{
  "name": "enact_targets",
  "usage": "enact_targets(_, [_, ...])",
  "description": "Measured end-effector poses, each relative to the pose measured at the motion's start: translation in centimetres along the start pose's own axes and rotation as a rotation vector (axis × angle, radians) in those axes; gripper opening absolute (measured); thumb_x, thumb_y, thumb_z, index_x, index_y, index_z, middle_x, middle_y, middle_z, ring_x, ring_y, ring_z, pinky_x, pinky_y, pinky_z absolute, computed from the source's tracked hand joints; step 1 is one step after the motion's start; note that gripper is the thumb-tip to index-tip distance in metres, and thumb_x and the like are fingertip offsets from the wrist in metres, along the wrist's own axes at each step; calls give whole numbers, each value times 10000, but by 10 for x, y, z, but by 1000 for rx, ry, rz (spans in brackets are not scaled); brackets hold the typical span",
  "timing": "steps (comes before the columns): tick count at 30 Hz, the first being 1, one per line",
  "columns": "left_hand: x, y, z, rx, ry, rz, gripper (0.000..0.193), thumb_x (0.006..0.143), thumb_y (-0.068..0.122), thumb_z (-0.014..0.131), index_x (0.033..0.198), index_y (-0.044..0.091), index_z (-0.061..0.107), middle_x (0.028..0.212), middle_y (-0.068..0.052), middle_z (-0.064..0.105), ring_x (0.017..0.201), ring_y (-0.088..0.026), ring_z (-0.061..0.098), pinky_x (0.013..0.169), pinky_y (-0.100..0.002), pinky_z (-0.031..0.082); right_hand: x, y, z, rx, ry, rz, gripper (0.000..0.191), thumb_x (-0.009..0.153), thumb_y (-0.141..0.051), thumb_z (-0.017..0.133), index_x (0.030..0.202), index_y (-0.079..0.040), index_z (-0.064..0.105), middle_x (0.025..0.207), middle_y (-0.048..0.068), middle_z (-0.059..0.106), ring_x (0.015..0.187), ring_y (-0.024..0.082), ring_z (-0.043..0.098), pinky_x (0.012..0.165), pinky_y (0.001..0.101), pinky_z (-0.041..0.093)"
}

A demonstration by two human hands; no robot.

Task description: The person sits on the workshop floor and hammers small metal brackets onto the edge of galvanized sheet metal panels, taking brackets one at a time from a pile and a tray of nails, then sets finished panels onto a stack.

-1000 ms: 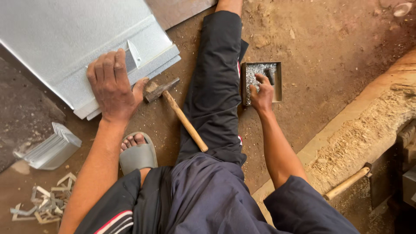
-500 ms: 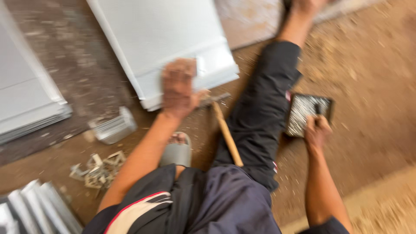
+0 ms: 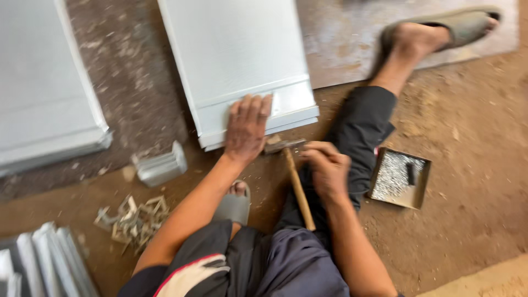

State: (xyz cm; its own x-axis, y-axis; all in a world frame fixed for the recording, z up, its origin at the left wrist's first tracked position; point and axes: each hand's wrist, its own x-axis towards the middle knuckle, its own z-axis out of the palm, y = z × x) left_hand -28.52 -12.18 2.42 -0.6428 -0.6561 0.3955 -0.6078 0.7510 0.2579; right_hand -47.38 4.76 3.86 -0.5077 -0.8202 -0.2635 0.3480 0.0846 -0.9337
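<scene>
My left hand (image 3: 247,129) lies flat, palm down, on the near edge of a pale grey folded sheet-metal panel (image 3: 236,55) on the ground. A hammer (image 3: 294,176) with a wooden handle lies just below that edge, its head close to my left wrist. My right hand (image 3: 328,169) hovers right beside the handle with its fingers curled; anything inside them is hidden. To the right of my dark-trousered leg sits a small metal tray (image 3: 421,190) of nails.
A second grey panel (image 3: 49,99) lies at the left. A small folded metal piece (image 3: 162,165), a pile of bent metal clips (image 3: 132,220) and stacked strips (image 3: 44,258) lie on the dirt. A rusty plate (image 3: 341,44) is under my far sandalled foot (image 3: 434,33).
My right hand has left the nail tray and moved left to the hammer handle. My left hand stays pressed on the panel edge. The view has swung, so everything sits lower and further right.
</scene>
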Motion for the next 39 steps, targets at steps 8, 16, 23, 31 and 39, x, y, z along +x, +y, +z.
enact_targets(8, [7,10,-27,103,4,0,781,834,65,746,1532,3,402,1400,-142,510,1363,-305,467,1181,-465,338,4,18,47,-102,-50,255,96,858,69,778,942,37,743,895,37,729,796,93,650,708,238,512])
enact_targets(16, [48,14,-103,-102,-107,-42,975,672,180,915,1490,13,411,1350,-170,525,1260,-307,519,1100,-478,378,50,19,74,-836,23,-608,115,892,-24,766,1002,-3,742,937,138,745,843,227,729,761,294,561])
enact_targets(23, [67,7,-131,-196,-61,-8,989,704,263,949,1475,-14,395,1322,-180,525,1236,-316,523,1091,-493,371,79,-1,78,-814,2,-730,122,889,-30,758,1010,-44,758,991,123,776,869,268,769,783,365,607])
enact_targets(31, [13,29,-45,-17,-82,-40,1005,602,100,866,1496,25,412,1356,-130,533,1285,-289,503,1107,-464,363,-34,12,19,-1193,-360,209,403,764,-240,845,919,60,625,1043,243,597,1000,406,603,858,461,498])
enact_targets(39, [1,25,-36,-23,-50,-46,964,639,73,838,1506,36,419,1385,-116,524,1322,-284,493,1122,-460,354,-80,-110,-4,-562,-328,585,277,878,-228,678,1103,-67,660,639,6,511,550,113,484,502,300,390])
